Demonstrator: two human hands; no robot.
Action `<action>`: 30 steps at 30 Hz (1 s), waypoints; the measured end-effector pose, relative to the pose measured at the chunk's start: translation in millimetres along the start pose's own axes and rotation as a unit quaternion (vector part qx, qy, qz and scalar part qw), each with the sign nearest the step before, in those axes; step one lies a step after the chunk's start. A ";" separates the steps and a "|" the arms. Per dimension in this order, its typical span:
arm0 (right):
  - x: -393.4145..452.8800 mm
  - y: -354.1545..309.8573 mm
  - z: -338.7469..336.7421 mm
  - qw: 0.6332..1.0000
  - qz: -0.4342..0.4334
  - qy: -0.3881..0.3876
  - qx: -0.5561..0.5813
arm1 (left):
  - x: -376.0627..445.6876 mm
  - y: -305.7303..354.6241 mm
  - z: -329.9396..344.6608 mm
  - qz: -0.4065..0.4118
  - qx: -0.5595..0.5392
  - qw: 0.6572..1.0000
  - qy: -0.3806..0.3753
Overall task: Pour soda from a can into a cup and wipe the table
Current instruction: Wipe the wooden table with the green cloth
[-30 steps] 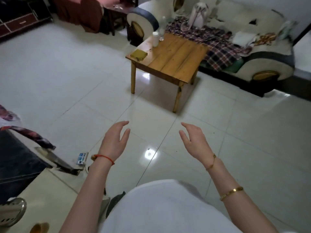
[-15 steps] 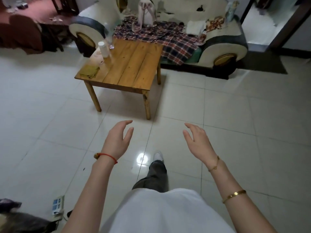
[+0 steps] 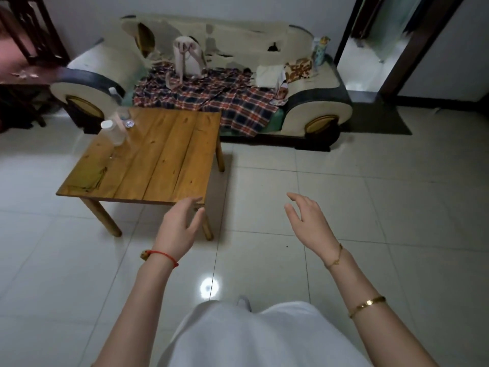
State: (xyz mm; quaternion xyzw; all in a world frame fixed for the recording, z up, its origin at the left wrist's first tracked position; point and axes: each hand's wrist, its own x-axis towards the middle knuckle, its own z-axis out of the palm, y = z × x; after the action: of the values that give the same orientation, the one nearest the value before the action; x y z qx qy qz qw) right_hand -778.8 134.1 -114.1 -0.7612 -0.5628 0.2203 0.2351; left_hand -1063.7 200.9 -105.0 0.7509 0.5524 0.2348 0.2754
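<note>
A low wooden table (image 3: pixel 164 157) stands on the tiled floor ahead and to the left. On its far left corner are a white container with a round lid (image 3: pixel 112 132) and a clear cup (image 3: pixel 124 119) behind it. A yellowish cloth (image 3: pixel 88 177) lies flat on the table's near left corner. My left hand (image 3: pixel 180 226) hovers in the air, fingers relaxed, in front of the table's near right corner. My right hand (image 3: pixel 309 223) floats over the floor to the right, also relaxed and holding nothing. No can is plainly visible.
A cream and black sofa (image 3: pixel 320 112) with a plaid blanket (image 3: pixel 225 99) and a pale bag (image 3: pixel 186 58) stands behind the table. A doorway (image 3: pixel 375 49) opens at the right. Dark furniture (image 3: pixel 23 49) sits at the far left. My white shirt (image 3: pixel 251 337) fills the bottom.
I have walked closer to the table, which now looms larger and nearer. Both hands stay raised and relaxed in front of me, holding nothing.
</note>
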 end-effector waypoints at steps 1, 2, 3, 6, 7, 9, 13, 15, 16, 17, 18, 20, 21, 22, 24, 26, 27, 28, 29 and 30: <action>14.5 -1.7 -1.6 1.000 0.001 0.001 0.003 | 16.6 0.6 0.2 0.003 0.001 1.000 -0.002; 28.0 -2.9 -2.0 1.000 0.002 0.001 0.004 | 31.9 1.6 0.5 0.005 0.003 1.000 -0.005; 40.6 -3.3 -2.0 1.000 0.004 0.001 0.004 | 46.6 2.2 1.2 0.006 0.008 1.000 -0.008; 74.9 -3.0 1.3 1.000 0.009 -0.008 0.007 | 84.4 3.5 3.3 0.004 0.018 1.000 -0.016; 86.5 -2.5 3.0 1.000 0.008 -0.014 0.011 | 95.9 3.0 4.4 0.004 0.017 1.000 -0.018; 111.6 -2.2 6.4 0.999 0.008 -0.027 0.015 | 120.3 -0.4 7.6 0.001 0.020 1.000 -0.018; 170.6 1.0 13.6 0.998 -0.007 -0.057 0.015 | 168.8 -9.4 19.4 -0.024 0.025 0.999 -0.005; 206.6 3.5 13.5 0.997 -0.019 -0.068 0.015 | 195.8 -10.0 26.4 -0.042 0.026 0.999 0.003; 226.3 5.2 11.6 0.997 -0.027 -0.075 0.014 | 210.8 -9.6 30.0 -0.050 0.027 0.998 0.007; 246.3 6.9 9.3 0.996 -0.036 -0.082 0.012 | 225.4 -9.1 33.5 -0.057 0.031 0.998 0.012; 268.0 8.6 6.2 0.995 -0.044 -0.090 0.009 | 241.9 -8.5 36.9 -0.064 0.038 0.997 0.020; 313.9 11.3 -3.4 0.992 -0.061 -0.107 0.003 | 275.5 -3.6 41.3 -0.087 0.046 0.994 0.045; 336.8 12.4 -9.1 0.991 -0.072 -0.114 0.000 | 291.0 0.5 43.4 -0.099 0.044 0.992 0.058; 360.3 12.8 -14.4 0.989 -0.083 -0.119 -0.002 | 306.6 4.6 45.8 -0.107 0.041 0.991 0.069; 407.8 12.4 -25.9 0.986 -0.104 -0.130 -0.008 | 338.0 12.7 50.1 -0.123 0.039 0.988 0.089; 451.9 9.4 -34.7 0.981 -0.128 -0.145 -0.019 | 364.8 19.6 53.7 -0.144 0.046 0.983 0.103; 472.6 6.7 -37.5 0.978 -0.140 -0.156 -0.023 | 375.6 22.2 55.4 -0.157 0.047 0.980 0.111; 491.6 3.2 -39.0 0.974 -0.153 -0.167 -0.026 | 384.8 24.4 56.8 -0.170 0.045 0.977 0.122; 508.8 -1.1 -39.2 0.970 -0.166 -0.178 -0.028 | 392.0 25.8 57.8 -0.184 0.042 0.973 0.135; 524.2 -5.8 -38.1 0.965 -0.179 -0.189 -0.030 | 397.5 26.9 58.8 -0.200 0.040 0.968 0.146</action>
State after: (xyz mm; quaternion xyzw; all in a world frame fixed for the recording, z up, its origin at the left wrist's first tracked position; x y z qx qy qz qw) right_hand -619.1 634.8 -117.5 -0.5994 -0.7303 0.2976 0.1369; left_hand -895.2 566.6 -111.1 0.5932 0.7343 0.2602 0.2030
